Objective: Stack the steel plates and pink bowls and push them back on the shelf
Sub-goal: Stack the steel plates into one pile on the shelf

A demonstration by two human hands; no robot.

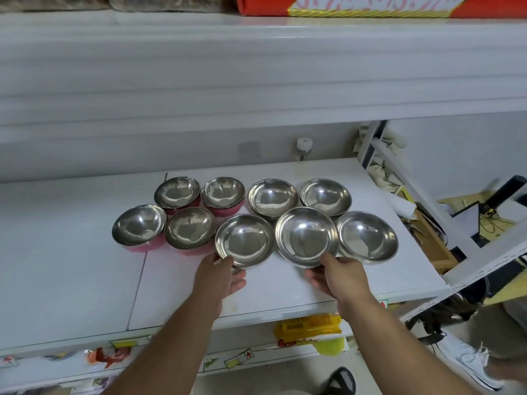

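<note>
Several steel plates lie on the white shelf (71, 266), right of centre. My left hand (221, 276) grips the near rim of the front-left steel plate (244, 240). My right hand (338, 276) grips the near rim of the front-middle steel plate (306, 236), which is lifted and tilted slightly. Another steel plate (368, 237) lies to its right, and two more (273, 197) (325, 196) lie behind. Several pink bowls with steel insides sit to the left: two at the back (177, 192) (223, 193), two nearer (139, 225) (189, 228).
An upper shelf edge (256, 81) hangs above the dishes. The shelf's right end (427, 280) meets a white metal frame (484, 260) with clutter beyond. Yellow packets (309, 326) lie on the lower shelf under the front edge. Bare shelf lies behind the dishes.
</note>
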